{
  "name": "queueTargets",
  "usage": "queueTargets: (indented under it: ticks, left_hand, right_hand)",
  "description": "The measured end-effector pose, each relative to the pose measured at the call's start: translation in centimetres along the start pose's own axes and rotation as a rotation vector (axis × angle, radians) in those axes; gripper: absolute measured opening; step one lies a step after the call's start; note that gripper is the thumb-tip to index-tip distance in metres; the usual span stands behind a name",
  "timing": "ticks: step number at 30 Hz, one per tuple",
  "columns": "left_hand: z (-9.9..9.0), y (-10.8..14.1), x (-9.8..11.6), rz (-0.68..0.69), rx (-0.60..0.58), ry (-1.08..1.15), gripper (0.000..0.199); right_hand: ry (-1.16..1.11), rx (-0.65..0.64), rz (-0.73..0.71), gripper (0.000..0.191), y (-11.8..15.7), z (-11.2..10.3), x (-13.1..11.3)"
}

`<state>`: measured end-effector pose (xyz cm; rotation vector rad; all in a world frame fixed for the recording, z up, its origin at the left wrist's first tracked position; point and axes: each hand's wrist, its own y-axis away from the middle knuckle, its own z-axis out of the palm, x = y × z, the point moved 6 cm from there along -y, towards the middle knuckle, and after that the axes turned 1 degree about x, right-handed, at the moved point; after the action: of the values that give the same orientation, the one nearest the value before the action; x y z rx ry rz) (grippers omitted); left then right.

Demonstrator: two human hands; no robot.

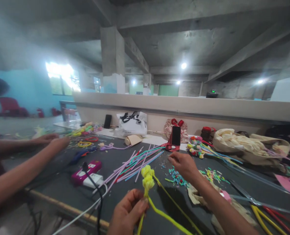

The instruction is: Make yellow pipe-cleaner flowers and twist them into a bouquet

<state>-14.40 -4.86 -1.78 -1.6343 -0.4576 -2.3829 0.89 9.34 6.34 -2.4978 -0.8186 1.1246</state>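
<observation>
My left hand (128, 210) is closed in the lower middle, thumb and fingers pinching a knotted yellow cord (148, 179) just under its bunched knots. Loose yellow strands trail from it towards the bottom right. Further up and to the right, my right hand (184, 164) hangs over the table with its fingertips drawn together; whether anything is between them I cannot make out. Small blue, green and red snippets (178, 178) lie just below that hand. Between the hands and the partition, a bundle of lilac, teal and blue stems (137, 163) is spread on the dark table (164, 199).
A purple and white power strip (88, 174) with cables stands left. A co-worker's hands (54, 140) are at far left. Behind are a white bag (132, 123), a phone (176, 135) and a cloth bag (233, 142). Long metal blades (244, 193) lie right.
</observation>
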Motion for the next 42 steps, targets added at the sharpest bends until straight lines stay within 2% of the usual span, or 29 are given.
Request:
queueTargets:
  ticks: [3,5,6,10,13,18,21,26,29,31,34,37,42]
  left_hand:
    - [1.0,-0.4,0.1,0.039,-0.027,-0.001,0.031]
    - [1.8,-0.5,0.1,0.059,-0.027,0.003,0.03]
    - [2.2,-0.5,0.1,0.069,-0.024,0.006,0.03]
    - [3.5,-0.5,-0.1,0.138,-0.004,-0.041,0.029]
    - [4.1,-0.4,-0.2,0.208,0.024,-0.075,0.026]
    - [4.2,-0.5,-0.7,0.282,0.053,-0.085,0.02]
    - [4.0,-0.5,-1.0,0.266,0.018,-0.049,0.02]
    - [3.6,-0.2,-1.7,0.102,-0.116,0.066,0.031]
    - [3.3,0.0,-1.8,0.026,-0.111,0.205,0.032]
    - [3.3,0.1,-1.7,-0.013,-0.095,0.297,0.032]
    - [3.7,0.2,-1.7,-0.061,-0.114,0.375,0.033]
    - [3.9,0.2,-2.0,-0.098,-0.142,0.403,0.032]
    - [3.8,0.4,-2.4,-0.132,-0.163,0.401,0.028]
  right_hand:
    - [-0.112,-0.122,-0.015,0.026,2.5,0.7,-1.6]
    - [-0.227,-0.245,-0.008,0.018,4.7,1.5,-3.0]
    - [-0.382,-0.314,0.062,0.018,5.7,2.0,-3.3]
    - [-0.757,-0.259,0.157,0.016,7.8,2.8,-4.0]
    - [-0.881,-0.189,0.194,0.016,7.9,3.7,-3.3]
    - [-0.692,-0.018,0.209,0.016,7.9,4.2,-2.1]
    - [-0.557,0.018,0.14,0.017,8.2,3.8,-2.5]
    - [-0.397,-0.029,-0.015,0.021,8.3,2.9,-4.2]
    - [-0.33,-0.054,-0.08,0.02,8.3,2.4,-5.2]
    - [-0.304,-0.115,-0.106,0.019,8.3,2.4,-5.8]
    - [-0.358,-0.223,-0.081,0.02,8.4,2.5,-6.1]
    - [-0.527,-0.293,0.018,0.018,8.5,3.0,-5.4]
    - [-0.666,-0.226,0.148,0.017,8.7,4.4,-2.8]
